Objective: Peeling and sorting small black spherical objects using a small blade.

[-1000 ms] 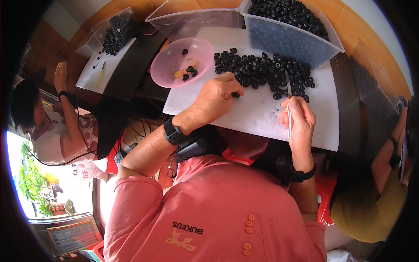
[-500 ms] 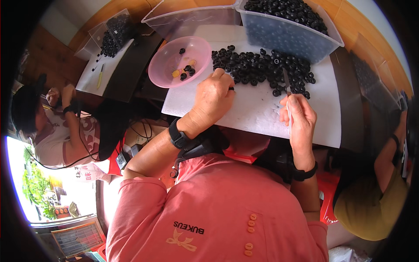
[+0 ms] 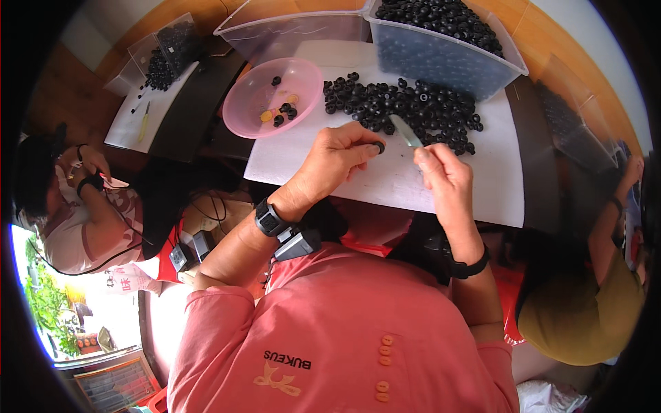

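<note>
Between the thumb and fingertips of my left hand (image 3: 333, 160) is a small black round part (image 3: 378, 147). My right hand (image 3: 447, 180) grips a knife (image 3: 405, 131) by its handle, most of which the fingers hide. The pale blade points up and to the left, close to the held part, with a small gap between them. Just beyond both hands, a heap of black round parts (image 3: 430, 110) with holes in them is spread over a white sheet (image 3: 475, 186).
Left of the heap is a pink bowl (image 3: 235, 93) with a few black parts and yellowish pieces. A clear bin (image 3: 441, 65) full of black parts stands behind, beside another clear bin (image 3: 289, 34). People sit at either side; a yellow-handled knife (image 3: 144, 127) lies on the left table.
My left hand has turned, bringing the black part into clearer view. My right hand has swung the knife leftward, nearer to that part. The whole view has shifted slightly.
</note>
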`<state>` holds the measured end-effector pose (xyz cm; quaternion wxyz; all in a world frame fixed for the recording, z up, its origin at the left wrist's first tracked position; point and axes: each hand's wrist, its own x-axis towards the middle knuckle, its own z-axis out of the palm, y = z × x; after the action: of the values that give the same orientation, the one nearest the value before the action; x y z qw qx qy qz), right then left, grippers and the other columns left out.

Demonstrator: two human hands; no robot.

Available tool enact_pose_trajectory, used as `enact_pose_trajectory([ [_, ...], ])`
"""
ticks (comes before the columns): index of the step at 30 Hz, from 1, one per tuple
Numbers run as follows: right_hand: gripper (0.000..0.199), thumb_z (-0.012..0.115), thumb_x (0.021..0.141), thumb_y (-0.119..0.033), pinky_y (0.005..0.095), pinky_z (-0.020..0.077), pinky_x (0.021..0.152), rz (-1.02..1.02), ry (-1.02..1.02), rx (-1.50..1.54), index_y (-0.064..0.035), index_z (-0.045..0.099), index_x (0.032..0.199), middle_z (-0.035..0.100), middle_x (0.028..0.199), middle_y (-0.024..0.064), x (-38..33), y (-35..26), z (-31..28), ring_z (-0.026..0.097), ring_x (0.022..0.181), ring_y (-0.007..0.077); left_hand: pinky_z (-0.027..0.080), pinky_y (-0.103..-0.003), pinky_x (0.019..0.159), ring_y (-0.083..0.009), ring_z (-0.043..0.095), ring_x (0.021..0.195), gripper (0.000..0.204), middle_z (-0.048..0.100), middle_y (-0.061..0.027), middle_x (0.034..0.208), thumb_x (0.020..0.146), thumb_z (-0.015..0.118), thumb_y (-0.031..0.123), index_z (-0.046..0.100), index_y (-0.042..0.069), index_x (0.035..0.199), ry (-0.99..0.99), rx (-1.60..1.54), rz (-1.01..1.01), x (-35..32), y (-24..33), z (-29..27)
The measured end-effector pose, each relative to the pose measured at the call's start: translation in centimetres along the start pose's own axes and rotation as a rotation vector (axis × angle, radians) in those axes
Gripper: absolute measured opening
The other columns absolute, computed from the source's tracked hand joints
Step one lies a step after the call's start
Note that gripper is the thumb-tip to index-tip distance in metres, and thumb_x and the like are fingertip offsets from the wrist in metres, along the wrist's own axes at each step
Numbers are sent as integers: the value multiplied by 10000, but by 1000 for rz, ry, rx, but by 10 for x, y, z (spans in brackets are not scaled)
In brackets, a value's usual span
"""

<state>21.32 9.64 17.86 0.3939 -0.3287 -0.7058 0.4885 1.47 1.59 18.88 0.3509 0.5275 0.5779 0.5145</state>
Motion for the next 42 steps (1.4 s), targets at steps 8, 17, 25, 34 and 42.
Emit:
enact_pose_trajectory([
  [8, 314, 645, 938, -272, 320, 349, 467, -112, -9, -270, -7, 588, 779, 454, 525, 66, 4, -7, 13, 421, 473, 141, 439, -236, 512, -106, 578, 683, 174, 616, -42, 824, 952, 608, 88, 631, -39, 1068, -135, -533, -210, -4, -4, 10],
  [17, 289, 649, 939, -237, 303, 342, 462, -152, -21, -250, 0, 591, 783, 451, 534, 55, 1, -5, 11, 416, 481, 119, 440, -258, 488, -164, 605, 673, 117, 633, -94, 868, 957, 585, 63, 610, -24, 1031, -131, -782, -261, -4, -8, 13],
  [25, 262, 653, 939, -210, 286, 348, 468, -141, -11, -230, 2, 599, 795, 458, 543, 47, 1, -3, 11, 413, 493, 104, 441, -269, 489, -163, 605, 660, 134, 629, -93, 853, 958, 570, 58, 607, -40, 1042, -135, -895, -329, -1, -7, 13],
  [34, 259, 643, 949, -202, 274, 353, 481, -98, 12, -123, 8, 604, 803, 484, 574, 47, 0, -2, 11, 426, 525, 87, 450, -278, 533, -171, 601, 690, 136, 617, -92, 873, 974, 548, 69, 576, -41, 1049, -187, -1044, -394, -2, -2, 18],
  [42, 259, 643, 950, -198, 266, 347, 477, -115, 9, -120, 10, 597, 803, 463, 573, 32, -1, 1, 10, 412, 522, 83, 424, -286, 496, -177, 596, 701, 170, 617, -111, 929, 990, 514, 102, 562, -44, 1065, -188, -1011, -384, -1, -6, 22],
])
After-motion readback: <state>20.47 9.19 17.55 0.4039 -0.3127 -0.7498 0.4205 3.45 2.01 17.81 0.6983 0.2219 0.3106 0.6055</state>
